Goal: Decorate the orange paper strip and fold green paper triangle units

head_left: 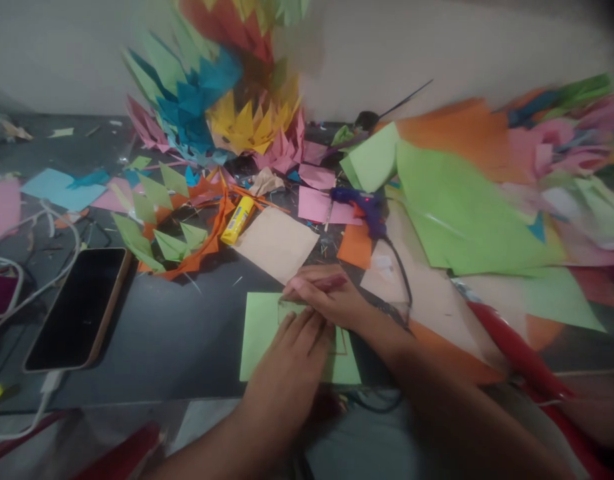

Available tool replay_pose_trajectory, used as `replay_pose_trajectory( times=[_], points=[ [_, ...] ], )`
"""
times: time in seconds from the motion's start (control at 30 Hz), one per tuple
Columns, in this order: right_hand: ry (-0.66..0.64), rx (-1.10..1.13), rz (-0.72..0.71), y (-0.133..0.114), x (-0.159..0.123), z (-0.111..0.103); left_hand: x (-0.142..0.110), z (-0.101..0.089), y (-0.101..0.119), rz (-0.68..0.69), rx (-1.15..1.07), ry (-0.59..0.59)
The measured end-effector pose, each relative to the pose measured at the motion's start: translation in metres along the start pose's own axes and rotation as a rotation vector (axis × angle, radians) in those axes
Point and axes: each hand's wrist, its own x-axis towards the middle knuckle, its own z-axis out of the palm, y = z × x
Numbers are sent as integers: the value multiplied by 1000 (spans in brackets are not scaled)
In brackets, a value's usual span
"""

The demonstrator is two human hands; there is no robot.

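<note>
A light green sheet of paper (257, 333) lies at the table's front edge, with thin reddish lines on it. My left hand (294, 353) lies flat on this sheet, fingers stretched forward and pressing something thin whose kind I cannot make out. Closed around a dark red pen (331, 283), my right hand (331, 300) rests just beyond the left fingertips and touches them. Its pen tip is hidden. Just behind the hands is a cream square of paper (279, 243). A yellow glue stick (238, 220) leans at its left corner.
A phone (79, 310) with a white cable lies left, near an orange and green paper crown (197, 263). Folded paper crowns (197, 93) are piled at the back. Right are a blue glue gun (361, 203), green sheets (457, 207) and a red-handled tool (507, 340).
</note>
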Motion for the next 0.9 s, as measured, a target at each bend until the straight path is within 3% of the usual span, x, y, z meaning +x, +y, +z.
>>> replay_pose_trajectory(
  times=[0.6, 0.9],
  points=[
    [-48, -113, -72, -1, -1, -1, 4, -3, 0, -17, -70, 64],
    [28, -217, -26, 8, -21, -28, 2, -4, -1, -9, -79, 61]
  ],
)
